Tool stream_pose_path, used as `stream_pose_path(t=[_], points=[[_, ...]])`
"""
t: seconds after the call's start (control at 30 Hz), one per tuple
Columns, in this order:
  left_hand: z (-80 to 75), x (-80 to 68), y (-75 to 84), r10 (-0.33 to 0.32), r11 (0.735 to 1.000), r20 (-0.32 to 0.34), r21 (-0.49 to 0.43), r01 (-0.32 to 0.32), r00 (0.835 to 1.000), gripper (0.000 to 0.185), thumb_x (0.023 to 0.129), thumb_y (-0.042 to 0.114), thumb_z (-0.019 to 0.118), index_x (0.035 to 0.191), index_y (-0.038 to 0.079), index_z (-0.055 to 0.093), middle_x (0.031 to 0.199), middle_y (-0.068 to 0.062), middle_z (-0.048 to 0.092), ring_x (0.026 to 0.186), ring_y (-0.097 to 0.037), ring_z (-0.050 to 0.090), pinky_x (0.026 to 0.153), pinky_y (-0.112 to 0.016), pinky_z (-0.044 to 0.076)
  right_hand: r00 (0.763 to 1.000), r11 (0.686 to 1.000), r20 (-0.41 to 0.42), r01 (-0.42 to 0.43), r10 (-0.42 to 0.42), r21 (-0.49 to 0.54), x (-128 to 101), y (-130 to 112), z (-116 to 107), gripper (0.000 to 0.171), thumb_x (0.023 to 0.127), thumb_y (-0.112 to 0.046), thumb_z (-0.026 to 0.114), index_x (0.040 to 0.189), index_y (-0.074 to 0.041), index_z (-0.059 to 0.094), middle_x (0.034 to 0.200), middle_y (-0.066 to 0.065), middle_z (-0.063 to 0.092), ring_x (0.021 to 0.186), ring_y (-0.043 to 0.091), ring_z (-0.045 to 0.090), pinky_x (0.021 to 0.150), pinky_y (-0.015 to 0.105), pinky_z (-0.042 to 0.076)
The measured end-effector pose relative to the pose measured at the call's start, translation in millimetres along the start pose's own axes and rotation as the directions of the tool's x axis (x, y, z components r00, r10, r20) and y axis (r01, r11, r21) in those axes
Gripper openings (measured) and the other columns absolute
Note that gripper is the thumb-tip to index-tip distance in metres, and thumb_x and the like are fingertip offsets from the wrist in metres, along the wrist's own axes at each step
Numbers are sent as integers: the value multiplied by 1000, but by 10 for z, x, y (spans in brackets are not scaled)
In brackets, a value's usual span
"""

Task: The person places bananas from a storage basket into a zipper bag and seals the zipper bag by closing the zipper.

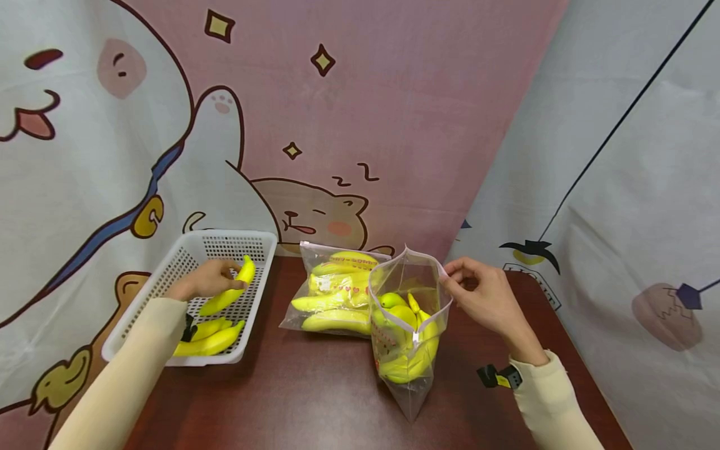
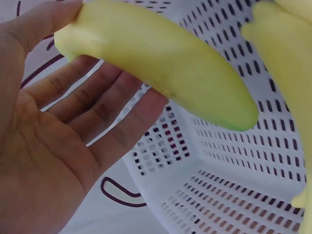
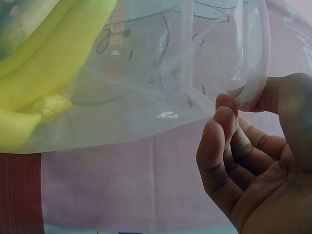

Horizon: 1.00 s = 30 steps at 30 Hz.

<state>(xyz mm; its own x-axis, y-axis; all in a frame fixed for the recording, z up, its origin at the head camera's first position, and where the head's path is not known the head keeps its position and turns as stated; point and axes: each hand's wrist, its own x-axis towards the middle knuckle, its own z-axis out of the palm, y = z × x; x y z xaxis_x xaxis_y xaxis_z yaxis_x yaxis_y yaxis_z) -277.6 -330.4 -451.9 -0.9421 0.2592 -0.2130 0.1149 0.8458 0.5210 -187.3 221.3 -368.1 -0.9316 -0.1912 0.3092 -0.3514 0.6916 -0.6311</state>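
In the head view my left hand is over the white basket and pinches a yellow banana between thumb and fingers. The left wrist view shows that banana held at one end, its greenish tip pointing away from the palm. More bananas lie at the basket's near end. On the right, my right hand pinches the rim of a clear zip bag, whose mouth stands open. Inside this bag are several bananas and a rounder yellow-green fruit. Up close, thumb and fingertips grip the bag's edge.
The white perforated basket stands on the left of the dark red table. Between basket and open bag lies a second zip bag filled with bananas. A printed cloth hangs behind the table and along its right side.
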Motion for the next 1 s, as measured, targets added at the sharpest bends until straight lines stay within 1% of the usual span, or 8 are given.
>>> stream_pose_path(t=[0.13,0.23,0.43,0.5,0.6,0.8,0.9,1.0], points=[[-10,-12,88,18,1000,-81,1,-18,997,67,94,41,73,142,-2,55,121,-28,67,96,-30,66,73,-37,57,1000,1000,-2,3,-3,-6,3,-12,1,12,97,-24,71,105,-15,69,79,-1,70,58,12,62,55,28,53],[-19,-19,174,40,999,-140,1,-40,989,64,94,42,73,140,0,58,118,-26,69,98,-32,66,74,-39,57,1000,1000,-2,0,0,-13,2,-21,-2,12,97,-24,72,105,-15,70,79,-1,70,58,12,61,55,28,53],[-32,-28,414,78,997,-223,7,-78,972,62,95,43,72,139,1,59,118,-23,70,104,-35,67,83,-48,58,1000,1000,4,-6,6,-22,1,-35,-2,13,97,-25,72,105,-14,69,79,-1,70,59,12,61,56,27,53],[-27,-25,505,86,996,-236,5,-87,968,62,95,44,71,139,2,59,116,-21,70,103,-34,67,83,-47,57,1000,1000,5,-7,7,-25,0,-39,-3,13,97,-25,72,105,-14,69,79,-1,70,59,12,61,56,27,53],[-21,-25,643,108,993,-247,-20,-117,963,61,95,43,72,137,1,60,112,-20,71,98,-31,68,78,-43,58,1000,1000,7,-7,7,-30,1,-47,-4,13,97,-25,72,105,-14,70,79,-1,70,59,12,61,56,27,53],[-10,-37,908,151,984,-266,-54,-171,952,56,94,42,73,134,5,62,108,-16,72,94,-27,68,73,-35,57,1000,999,13,-11,11,-33,2,-60,-3,13,96,-25,73,104,-14,69,78,-1,69,59,13,60,56,27,52],[-4,-56,1039,152,980,-274,-85,-181,950,55,93,44,74,133,8,63,107,-14,72,95,-26,68,73,-34,57,1000,999,16,-13,13,-36,1,-63,-2,14,97,-26,73,104,-14,69,78,-1,69,60,13,61,56,26,52],[3,-79,1167,155,974,-278,-118,-194,948,54,93,47,74,132,11,64,109,-10,72,99,-25,67,77,-34,56,1000,999,20,-11,11,-33,5,-65,-1,15,97,-26,72,105,-14,69,78,-1,70,60,13,61,56,27,52]])
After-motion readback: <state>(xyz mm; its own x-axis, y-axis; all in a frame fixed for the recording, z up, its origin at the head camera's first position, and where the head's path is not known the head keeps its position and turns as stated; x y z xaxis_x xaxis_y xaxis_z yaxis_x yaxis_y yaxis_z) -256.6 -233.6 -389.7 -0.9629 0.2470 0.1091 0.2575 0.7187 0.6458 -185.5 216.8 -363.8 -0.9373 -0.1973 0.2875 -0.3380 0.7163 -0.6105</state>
